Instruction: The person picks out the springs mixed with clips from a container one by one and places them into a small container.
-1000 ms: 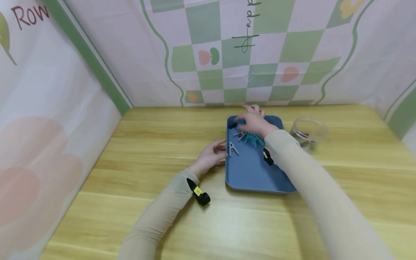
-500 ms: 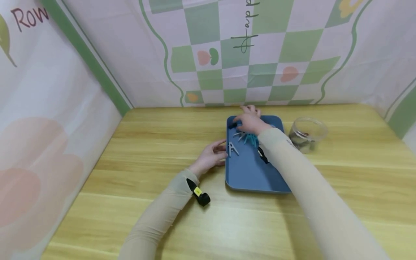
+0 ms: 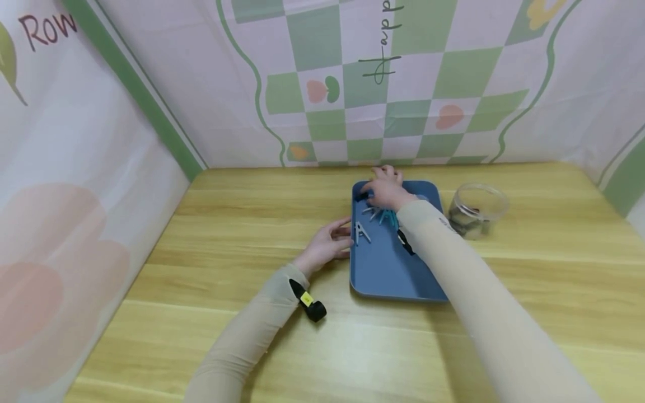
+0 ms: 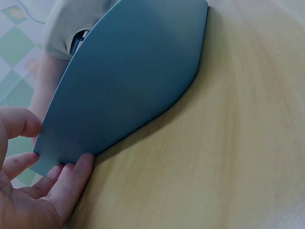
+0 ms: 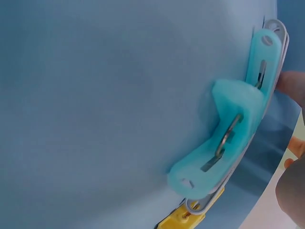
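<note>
My left hand (image 3: 325, 246) rests its fingertips against the outer left wall of a blue tray (image 3: 388, 274); its fingers are spread in the left wrist view. Over the tray's far end lies my right hand (image 3: 388, 189), its fingers reaching past the back rim. Beside it are teal clothespins (image 3: 389, 217), grey clothespins (image 3: 372, 211) and a small dark item (image 3: 361, 196). In the right wrist view a fingertip touches the row by a teal clothespin (image 5: 264, 57), but any grip is hidden. A yellow clothespin (image 5: 183, 217) shows at the bottom. Nearer in the tray lies another grey clothespin (image 3: 361, 233).
A clear round jar (image 3: 476, 210) holding dark pieces stands right of the tray, close to my right forearm. Wooden tabletop (image 3: 252, 224) surrounds the tray. A printed cloth (image 3: 322, 129) hangs behind the table's back edge, with more cloth along the left side.
My right hand and forearm have shifted slightly left, covering more of the teal clothespins and uncovering more of the jar. The left hand and the tray stay put.
</note>
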{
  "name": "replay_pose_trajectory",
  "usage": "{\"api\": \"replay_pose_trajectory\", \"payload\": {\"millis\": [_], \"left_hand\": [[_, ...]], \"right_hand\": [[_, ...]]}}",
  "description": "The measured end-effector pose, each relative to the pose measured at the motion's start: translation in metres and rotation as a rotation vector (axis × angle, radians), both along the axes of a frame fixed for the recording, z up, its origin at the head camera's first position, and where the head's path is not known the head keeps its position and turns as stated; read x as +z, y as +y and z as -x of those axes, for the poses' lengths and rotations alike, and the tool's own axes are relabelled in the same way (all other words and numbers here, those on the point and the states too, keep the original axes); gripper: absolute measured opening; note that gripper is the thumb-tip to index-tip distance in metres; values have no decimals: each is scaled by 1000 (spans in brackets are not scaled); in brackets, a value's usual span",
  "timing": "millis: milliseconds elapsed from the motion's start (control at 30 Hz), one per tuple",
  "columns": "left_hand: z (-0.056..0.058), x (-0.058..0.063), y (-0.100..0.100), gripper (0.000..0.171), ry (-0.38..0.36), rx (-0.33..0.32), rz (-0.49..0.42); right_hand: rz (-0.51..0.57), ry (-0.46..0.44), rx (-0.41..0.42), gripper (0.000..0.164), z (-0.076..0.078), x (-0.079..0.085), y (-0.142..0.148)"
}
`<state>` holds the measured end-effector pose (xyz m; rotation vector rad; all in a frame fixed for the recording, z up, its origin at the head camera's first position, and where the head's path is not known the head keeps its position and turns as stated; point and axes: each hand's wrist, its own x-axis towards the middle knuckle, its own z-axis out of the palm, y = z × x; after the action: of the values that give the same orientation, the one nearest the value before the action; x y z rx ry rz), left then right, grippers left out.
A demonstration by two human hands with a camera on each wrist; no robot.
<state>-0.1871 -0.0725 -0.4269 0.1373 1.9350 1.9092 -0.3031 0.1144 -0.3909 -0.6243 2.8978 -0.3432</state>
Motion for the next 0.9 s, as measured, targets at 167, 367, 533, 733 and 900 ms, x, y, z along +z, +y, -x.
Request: {"api": "replay_pose_trajectory", "payload": {"millis": [167,367,533,733,900], "left_hand": [[-1,0,1,58,-6,-3,11],[-2,3,2,59,-29,6,23],[-2,3,2,59,-32,16,26],[-1,4,2,59,-39,18,30],[-1,3,3,59,-37,16,23]], "right_hand": [[0,10,7,32,-2,0,0],[2,32,4,28,-1,-3,-1],[-1,33,-18,27,0,-5,-1],[11,27,-41,27,1,-7,-1],[29,32,-54,26,-1,-6,-1]]}}
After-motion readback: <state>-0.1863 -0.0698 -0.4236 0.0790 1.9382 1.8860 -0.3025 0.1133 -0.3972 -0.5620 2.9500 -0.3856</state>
